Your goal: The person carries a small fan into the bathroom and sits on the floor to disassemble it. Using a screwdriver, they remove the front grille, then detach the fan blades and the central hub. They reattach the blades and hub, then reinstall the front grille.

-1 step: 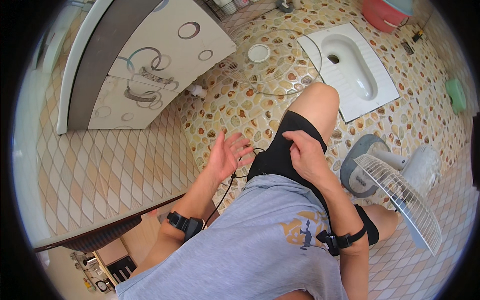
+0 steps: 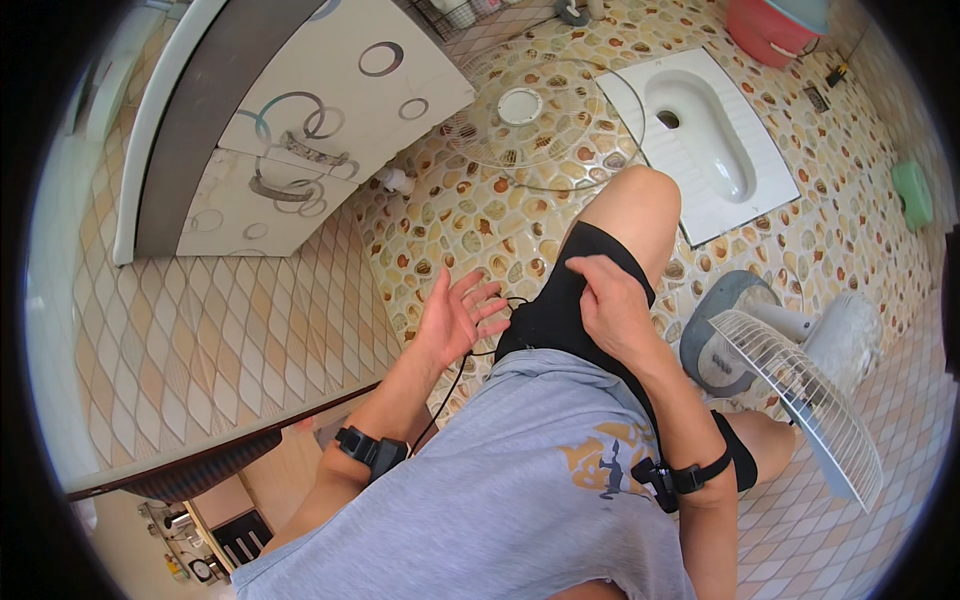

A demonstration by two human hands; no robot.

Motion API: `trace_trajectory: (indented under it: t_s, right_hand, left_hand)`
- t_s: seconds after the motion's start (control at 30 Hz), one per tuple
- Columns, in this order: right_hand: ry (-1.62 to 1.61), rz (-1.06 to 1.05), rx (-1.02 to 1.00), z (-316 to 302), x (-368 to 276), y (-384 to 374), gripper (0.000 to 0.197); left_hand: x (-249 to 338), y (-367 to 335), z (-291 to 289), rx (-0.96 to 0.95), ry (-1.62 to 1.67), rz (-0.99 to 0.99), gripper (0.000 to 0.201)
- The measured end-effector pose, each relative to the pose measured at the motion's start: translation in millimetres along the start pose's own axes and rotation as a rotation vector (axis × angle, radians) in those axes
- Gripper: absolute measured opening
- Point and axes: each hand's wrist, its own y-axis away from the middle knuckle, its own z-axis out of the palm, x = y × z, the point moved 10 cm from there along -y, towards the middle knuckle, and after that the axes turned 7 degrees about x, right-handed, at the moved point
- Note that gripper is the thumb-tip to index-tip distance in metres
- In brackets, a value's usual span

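Black, thin and limp, the cable [image 2: 455,385] is the thing nearest the action: a slim black cord running from just under the left hand [image 2: 458,315] at the centre of the frame down toward the black strap on the left forearm [image 2: 368,450]. The left hand is open, fingers spread and slightly curled, palm turned inward, and I cannot tell whether it actually touches the cord or merely hangs over it. The right hand [image 2: 612,300], just right of centre, lies flat with its fingers loosely together on the black shorts [image 2: 560,310] over the raised thigh, gripping nothing that I can see.

How would that cord handle? By my reckoning it is very light and floppy, so it will sag and swing rather than hold any shape, and a gentle pinch between thumb and forefinger near the loop by the shorts looks the safest hold; tugging hard risks straining whatever it plugs into.

To the right of the frame stands a white electric fan with a wire-grille front [image 2: 800,400], right beside the knee. In the upper middle lies a round detached wire fan guard [image 2: 540,120] on the pebble-patterned tile floor [image 2: 450,220], next to a white floor-level toilet pan [image 2: 710,140].
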Motion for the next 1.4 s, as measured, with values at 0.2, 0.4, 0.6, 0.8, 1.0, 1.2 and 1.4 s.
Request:
trace_trajectory:
  t_s: [0.2,0.4,0.6,0.8,1.0,1.2,1.4]
  right_hand:
    - [-0.068,0.085,-0.133,25.7,15.9,-8.9,0.034]
    - [-0.320,0.384,-0.512,67.6,19.5,34.6,0.023]
    - [-0.273,0.653,-0.786,59.9,14.1,77.3,0.019]
    - [-0.094,0.084,-0.505,53.9,-8.3,43.7,0.022]
    - [0.164,0.022,-0.686,84.5,-0.5,52.3,0.024]
    - [0.368,-0.114,-0.714,93.7,-17.8,52.1,0.021]
    - [0.293,-0.169,-0.806,103.4,-21.7,67.2,0.020]
  left_hand:
    - [-28.8,6.9,-13.9,0.031,-0.021,0.040,0.090]
    - [-37.9,21.1,5.2,-0.043,-0.055,0.064,0.086]
    - [-44.3,34.1,24.9,-0.109,-0.212,0.097,0.085]
    - [-50.8,53.1,31.3,-0.175,-0.293,0.106,0.087]
    - [-58.2,74.0,36.5,-0.204,-0.336,0.082,0.089]
    - [-65.7,81.5,29.6,-0.188,-0.387,0.083,0.091]
    - [-67.4,82.8,31.1,-0.180,-0.402,0.089,0.097]
